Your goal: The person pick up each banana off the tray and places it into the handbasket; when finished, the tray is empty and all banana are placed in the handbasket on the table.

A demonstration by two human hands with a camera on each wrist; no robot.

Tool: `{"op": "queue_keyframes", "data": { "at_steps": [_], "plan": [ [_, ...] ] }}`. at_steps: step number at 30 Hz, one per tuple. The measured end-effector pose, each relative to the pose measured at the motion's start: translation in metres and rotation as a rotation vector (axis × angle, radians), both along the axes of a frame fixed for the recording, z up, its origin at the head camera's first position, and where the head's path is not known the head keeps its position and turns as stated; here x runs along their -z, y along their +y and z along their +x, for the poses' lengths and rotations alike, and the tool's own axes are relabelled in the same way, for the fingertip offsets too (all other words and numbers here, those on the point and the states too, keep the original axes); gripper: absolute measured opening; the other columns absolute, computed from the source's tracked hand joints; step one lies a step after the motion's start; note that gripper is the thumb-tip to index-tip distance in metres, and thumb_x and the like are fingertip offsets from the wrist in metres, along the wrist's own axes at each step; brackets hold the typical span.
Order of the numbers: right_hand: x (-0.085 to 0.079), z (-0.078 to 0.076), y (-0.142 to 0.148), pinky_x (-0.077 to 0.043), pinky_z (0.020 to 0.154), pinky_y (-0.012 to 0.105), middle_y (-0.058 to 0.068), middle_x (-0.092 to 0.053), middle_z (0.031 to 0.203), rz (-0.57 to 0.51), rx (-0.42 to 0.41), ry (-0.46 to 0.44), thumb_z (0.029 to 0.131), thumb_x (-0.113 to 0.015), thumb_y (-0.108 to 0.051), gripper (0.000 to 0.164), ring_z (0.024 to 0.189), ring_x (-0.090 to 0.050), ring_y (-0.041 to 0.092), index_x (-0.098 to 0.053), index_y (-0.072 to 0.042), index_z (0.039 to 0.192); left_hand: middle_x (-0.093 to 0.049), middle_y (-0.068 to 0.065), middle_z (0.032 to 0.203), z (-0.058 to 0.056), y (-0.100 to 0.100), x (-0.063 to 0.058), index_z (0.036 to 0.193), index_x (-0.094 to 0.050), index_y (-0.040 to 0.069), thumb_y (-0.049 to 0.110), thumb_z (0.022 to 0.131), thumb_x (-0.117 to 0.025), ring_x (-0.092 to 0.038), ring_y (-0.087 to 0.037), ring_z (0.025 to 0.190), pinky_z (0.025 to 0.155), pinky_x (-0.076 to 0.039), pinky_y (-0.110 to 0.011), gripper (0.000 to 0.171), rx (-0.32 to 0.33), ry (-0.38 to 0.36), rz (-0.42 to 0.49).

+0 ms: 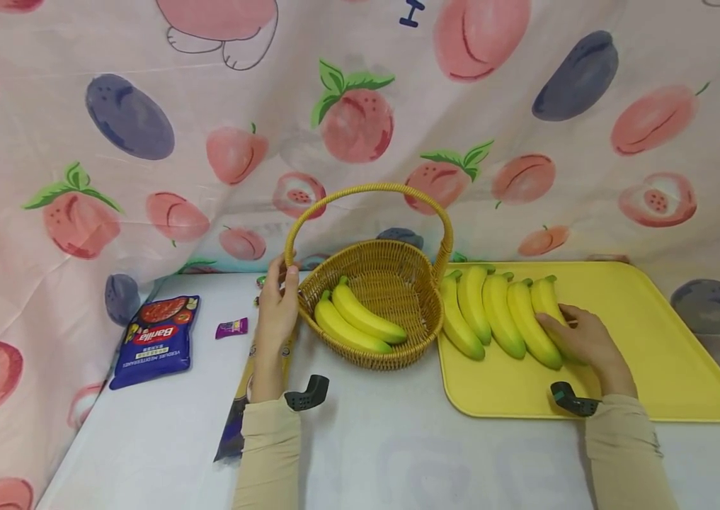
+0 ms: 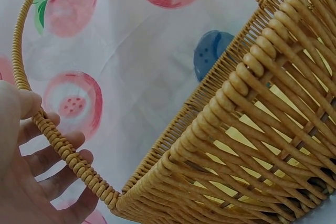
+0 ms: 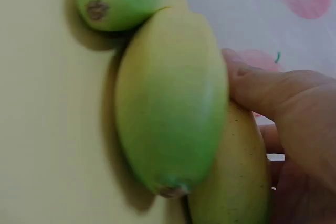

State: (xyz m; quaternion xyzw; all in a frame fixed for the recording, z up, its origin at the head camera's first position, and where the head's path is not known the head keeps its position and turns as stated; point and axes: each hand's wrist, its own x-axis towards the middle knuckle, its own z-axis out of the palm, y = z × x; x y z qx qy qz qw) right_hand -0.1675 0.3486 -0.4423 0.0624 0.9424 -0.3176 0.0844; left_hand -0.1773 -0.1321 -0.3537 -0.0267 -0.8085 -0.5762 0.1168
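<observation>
A wicker basket (image 1: pixel 413 354) with a tall arched handle (image 1: pixel 369 188) stands mid-table, and two yellow bananas (image 1: pixel 360 315) lie inside it. My left hand (image 1: pixel 279 304) holds the handle near its left foot; in the left wrist view the thumb is in front of the handle and the fingers (image 2: pixel 55 179) pass behind it. Several more bananas (image 1: pixel 503 315) lie side by side on a yellow tray (image 1: pixel 659 340). At the right end of that row, my right hand (image 1: pixel 592 347) grips the last banana (image 1: pixel 546 296) between thumb and fingers. Its lower part is partly covered by the hand.
Left of the basket lie a blue Barilla pouch (image 1: pixel 154 343) and a small purple packet (image 1: pixel 231 328). A long dark-and-yellow package (image 1: pixel 232 428) is partly under my left forearm. Behind the table hangs a fruit-print cloth (image 1: pixel 309 85). The tray's left edge adjoins the basket.
</observation>
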Motion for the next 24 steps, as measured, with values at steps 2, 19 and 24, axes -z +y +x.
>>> {"op": "queue_keyframes", "data": {
  "at_steps": [2,19,24],
  "plan": [
    [0.0,0.002,0.001,-0.039,0.093,0.06,0.04,-0.035,0.137,-0.022,0.005,0.002,0.093,-0.04,-0.059,0.088,0.119,-0.039,0.051,-0.024,0.011,0.144,-0.05,-0.019,0.131,0.0,0.0,0.0,0.142,-0.038,0.008,0.022,0.103,-0.037,-0.039,-0.032,0.133,0.111,-0.033,-0.049,0.042,0.002,-0.006,-0.001],
    [-0.009,0.007,0.0,-0.04,0.074,0.027,0.031,-0.038,0.132,-0.15,0.079,0.091,0.091,-0.052,-0.053,0.087,0.109,-0.043,0.038,-0.02,0.004,0.147,-0.049,-0.018,0.134,-0.001,0.0,0.002,0.142,-0.038,0.011,0.024,0.103,-0.037,-0.04,-0.03,0.132,0.11,-0.034,-0.048,0.042,-0.01,-0.019,-0.017],
    [-0.013,0.007,-0.004,-0.039,0.069,0.02,0.03,-0.038,0.132,-0.167,0.079,0.107,0.091,-0.052,-0.051,0.084,0.107,-0.043,0.033,-0.022,0.004,0.147,-0.049,-0.017,0.135,-0.01,-0.005,0.014,0.142,-0.038,0.013,0.026,0.102,-0.038,-0.04,-0.031,0.132,0.11,-0.034,-0.049,0.042,-0.012,-0.006,-0.012]
  ]
}}
